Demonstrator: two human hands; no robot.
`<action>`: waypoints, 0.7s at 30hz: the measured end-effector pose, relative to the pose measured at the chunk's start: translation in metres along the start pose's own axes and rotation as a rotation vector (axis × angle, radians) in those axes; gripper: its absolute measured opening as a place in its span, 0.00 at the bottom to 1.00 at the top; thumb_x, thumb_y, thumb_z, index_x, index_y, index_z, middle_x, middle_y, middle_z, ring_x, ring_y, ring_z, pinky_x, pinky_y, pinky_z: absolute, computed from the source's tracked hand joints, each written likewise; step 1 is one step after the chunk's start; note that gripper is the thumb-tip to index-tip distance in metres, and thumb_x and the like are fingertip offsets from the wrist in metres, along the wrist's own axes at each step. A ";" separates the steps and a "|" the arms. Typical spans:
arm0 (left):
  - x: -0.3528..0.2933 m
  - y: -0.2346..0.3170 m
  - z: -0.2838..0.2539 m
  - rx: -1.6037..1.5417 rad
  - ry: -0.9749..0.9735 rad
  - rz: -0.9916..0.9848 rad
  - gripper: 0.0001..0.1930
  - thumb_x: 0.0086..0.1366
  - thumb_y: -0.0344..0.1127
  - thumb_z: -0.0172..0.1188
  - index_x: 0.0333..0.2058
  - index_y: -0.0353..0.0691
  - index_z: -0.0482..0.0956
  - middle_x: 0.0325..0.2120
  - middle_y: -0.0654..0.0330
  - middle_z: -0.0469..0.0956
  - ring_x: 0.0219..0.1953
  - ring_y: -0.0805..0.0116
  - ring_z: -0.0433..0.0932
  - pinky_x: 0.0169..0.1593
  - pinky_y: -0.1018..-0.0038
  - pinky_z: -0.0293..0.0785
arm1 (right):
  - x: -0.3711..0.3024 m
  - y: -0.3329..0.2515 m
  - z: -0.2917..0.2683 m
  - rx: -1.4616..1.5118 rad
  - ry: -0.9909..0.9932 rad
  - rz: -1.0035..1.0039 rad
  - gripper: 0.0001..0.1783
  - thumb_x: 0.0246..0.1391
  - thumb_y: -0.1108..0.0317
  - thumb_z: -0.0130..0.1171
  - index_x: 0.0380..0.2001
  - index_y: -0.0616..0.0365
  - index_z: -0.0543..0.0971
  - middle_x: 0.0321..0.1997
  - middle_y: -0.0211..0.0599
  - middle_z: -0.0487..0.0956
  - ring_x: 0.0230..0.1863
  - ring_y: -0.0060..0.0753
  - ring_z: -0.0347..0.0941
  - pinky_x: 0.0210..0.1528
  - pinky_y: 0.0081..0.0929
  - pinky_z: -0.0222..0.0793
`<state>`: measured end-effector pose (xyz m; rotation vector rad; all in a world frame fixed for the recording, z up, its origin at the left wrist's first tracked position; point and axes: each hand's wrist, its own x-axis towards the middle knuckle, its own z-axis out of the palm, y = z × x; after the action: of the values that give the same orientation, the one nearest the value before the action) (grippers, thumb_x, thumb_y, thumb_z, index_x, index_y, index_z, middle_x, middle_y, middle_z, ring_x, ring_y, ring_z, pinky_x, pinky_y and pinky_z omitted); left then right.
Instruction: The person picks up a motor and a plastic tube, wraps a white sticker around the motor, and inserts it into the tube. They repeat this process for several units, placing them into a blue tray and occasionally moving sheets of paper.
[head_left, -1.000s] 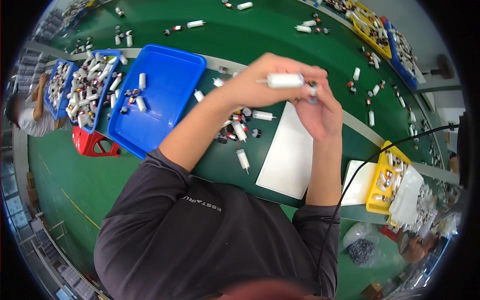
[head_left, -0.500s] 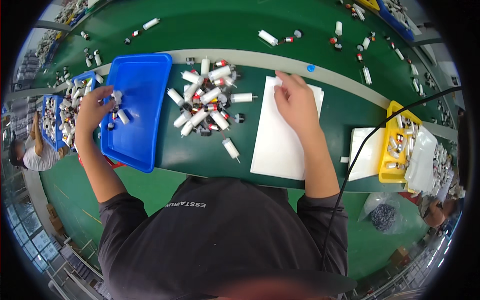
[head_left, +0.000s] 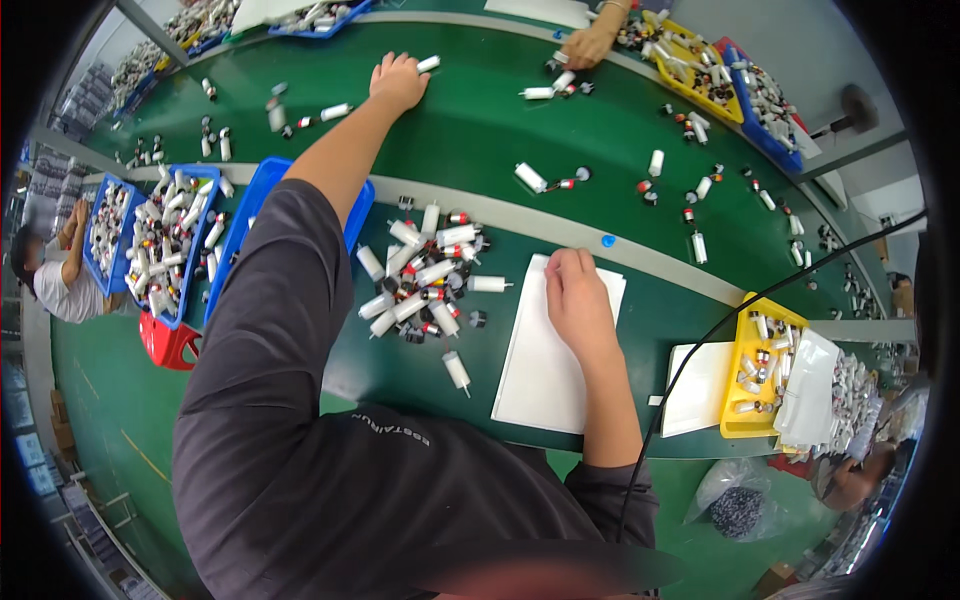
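Note:
My left hand (head_left: 400,82) reaches far over the green belt, its fingers closed at a small white cylinder (head_left: 428,64) that sticks out on the right. My right hand (head_left: 578,290) lies on the stack of white sheets (head_left: 535,375), fingers curled together; whatever is under them is hidden. Between my arms a heap of white cylinders (head_left: 435,272) with thin end pins lies mixed with small red, black and grey parts. One white cylinder (head_left: 456,371) lies apart at the heap's near side. My left sleeve covers most of the blue tray (head_left: 262,182).
Across the belt a co-worker's hand (head_left: 590,45) touches similar parts. More parts lie scattered over the belt. A full blue tray (head_left: 170,250) stands at left; a yellow tray (head_left: 738,372) with parts stands at right. A black cable (head_left: 720,318) crosses the right side.
My left hand has gone from the blue tray forward and right, out over the belt. My right hand stays on the sheets, its fingers drawn closer together. The view has tilted up.

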<state>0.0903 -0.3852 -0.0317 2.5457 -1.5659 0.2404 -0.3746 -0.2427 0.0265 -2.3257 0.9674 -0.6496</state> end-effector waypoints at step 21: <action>-0.264 0.192 -0.187 -2.281 -0.718 -0.185 0.22 0.78 0.55 0.38 0.50 0.43 0.71 0.63 0.46 0.70 0.63 0.56 0.70 0.65 0.59 0.64 | 0.015 -0.051 0.001 0.529 0.467 -0.126 0.46 0.51 0.82 0.67 0.69 0.63 0.54 0.44 0.37 0.77 0.46 0.27 0.75 0.53 0.26 0.69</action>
<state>-0.2093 -0.2032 0.1028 0.6934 -0.5003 -1.5392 -0.3395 -0.2224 0.0611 -1.8037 0.7191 -1.3604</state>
